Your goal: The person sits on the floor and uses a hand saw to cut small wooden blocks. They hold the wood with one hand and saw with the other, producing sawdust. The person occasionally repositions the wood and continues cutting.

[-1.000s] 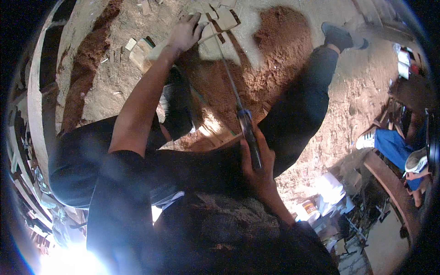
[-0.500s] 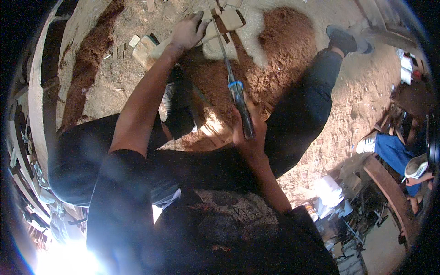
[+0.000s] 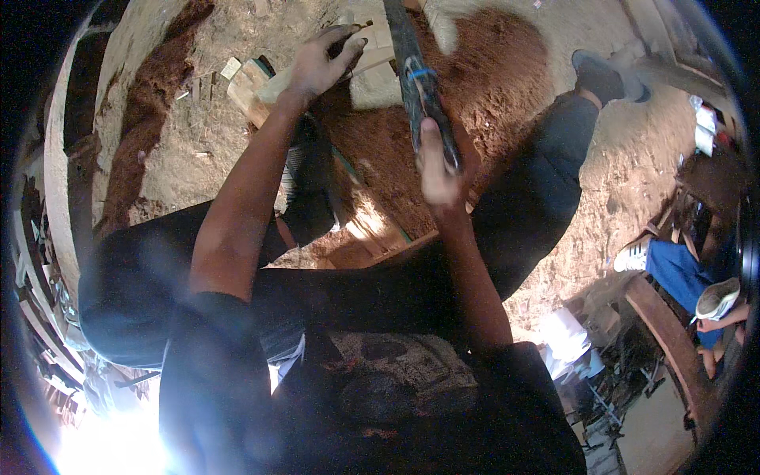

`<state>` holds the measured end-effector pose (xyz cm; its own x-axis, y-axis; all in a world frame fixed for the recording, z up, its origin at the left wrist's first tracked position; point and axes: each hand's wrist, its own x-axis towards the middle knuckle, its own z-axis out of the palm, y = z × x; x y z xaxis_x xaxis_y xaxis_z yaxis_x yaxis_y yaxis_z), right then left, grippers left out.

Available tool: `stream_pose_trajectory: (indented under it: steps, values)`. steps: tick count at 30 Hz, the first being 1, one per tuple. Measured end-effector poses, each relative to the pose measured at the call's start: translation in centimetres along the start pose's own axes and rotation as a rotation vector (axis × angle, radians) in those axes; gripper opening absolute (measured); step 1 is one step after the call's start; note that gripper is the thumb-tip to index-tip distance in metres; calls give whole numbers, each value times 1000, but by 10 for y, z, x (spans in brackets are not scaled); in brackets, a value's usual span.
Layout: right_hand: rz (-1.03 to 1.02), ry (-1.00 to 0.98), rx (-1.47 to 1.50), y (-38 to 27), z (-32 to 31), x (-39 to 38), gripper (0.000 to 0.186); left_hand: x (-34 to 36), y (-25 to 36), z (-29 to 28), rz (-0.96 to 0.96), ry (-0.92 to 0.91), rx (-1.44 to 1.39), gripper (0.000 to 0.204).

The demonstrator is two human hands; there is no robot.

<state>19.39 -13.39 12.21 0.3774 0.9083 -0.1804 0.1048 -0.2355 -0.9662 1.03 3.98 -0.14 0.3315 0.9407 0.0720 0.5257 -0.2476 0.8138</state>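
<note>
Right hand [image 3: 439,170]: closed round the handle of the saw [image 3: 409,55], thumb laid along it.
Left hand [image 3: 318,67]: thumb and fingers parted at the near left of the pale wood [image 3: 380,35]; whether it grips cannot be told.
Saw: right of the left hand, broad face showing, far end out of view.
Good handling: steady the wood firmly, thumb clear of the blade, strokes straight and unforced.

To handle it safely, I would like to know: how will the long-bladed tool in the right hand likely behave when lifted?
The long-bladed tool will probably be fairly stiff, since its broad blade runs straight from the handle. It may feel front-heavy, because the right hand grips only the handle. Laid down, it seems unlikely to roll: the blade looks flat.
</note>
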Motion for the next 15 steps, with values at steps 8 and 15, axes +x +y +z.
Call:
stream_pose_trajectory:
  steps: [8,15]
  values:
    - [98,-133,-64,16,27,39,43,-6,-9,6,125,21,230,53]
    - [51,3,-58,19,29,42,30,-4,1,13,126,50,258,51]
